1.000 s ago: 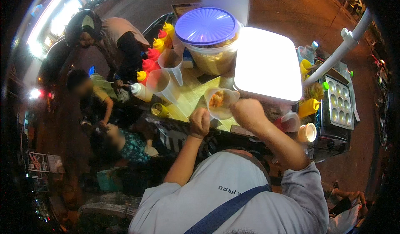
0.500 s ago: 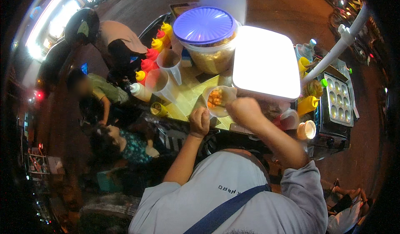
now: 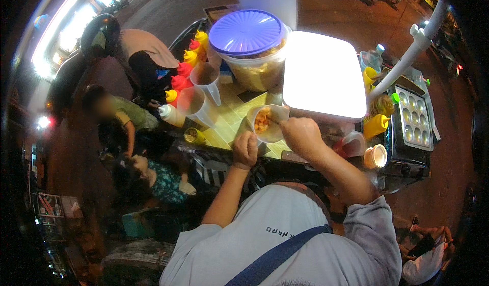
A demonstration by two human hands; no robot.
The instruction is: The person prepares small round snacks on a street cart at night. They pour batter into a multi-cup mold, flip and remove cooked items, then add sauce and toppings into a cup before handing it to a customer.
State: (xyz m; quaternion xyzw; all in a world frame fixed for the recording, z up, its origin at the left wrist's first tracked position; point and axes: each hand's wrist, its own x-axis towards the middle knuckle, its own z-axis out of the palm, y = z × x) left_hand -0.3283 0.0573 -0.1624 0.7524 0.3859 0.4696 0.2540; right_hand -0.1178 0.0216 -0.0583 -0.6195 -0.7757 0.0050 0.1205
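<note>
A translucent plastic jug (image 3: 276, 132) with orange food pieces (image 3: 263, 119) inside stands at the front edge of the cart top, its mouth facing up. My left hand (image 3: 245, 149) is closed at the jug's lower left side and appears to grip it there; the handle itself is hidden. At the jug's right rim my right hand (image 3: 301, 136) makes a fist. Whatever it holds, if anything, is hidden by the fingers. Left of the jug stand two more tall clear jugs, a nearer jug (image 3: 196, 106) and a farther jug (image 3: 206, 80).
Red and yellow squeeze bottles (image 3: 182, 83) line the left edge. Behind are a large tub with a purple lid (image 3: 247, 31) and a glaring white box (image 3: 326, 75). On the right are a yellow bottle (image 3: 376, 126), a molded pan (image 3: 413, 115) and a slanting pole (image 3: 402, 62). People sit at left.
The orange pieces have shifted inside the jug. My right hand has moved slightly right and down at the rim, still closed. My left hand stays by the jug.
</note>
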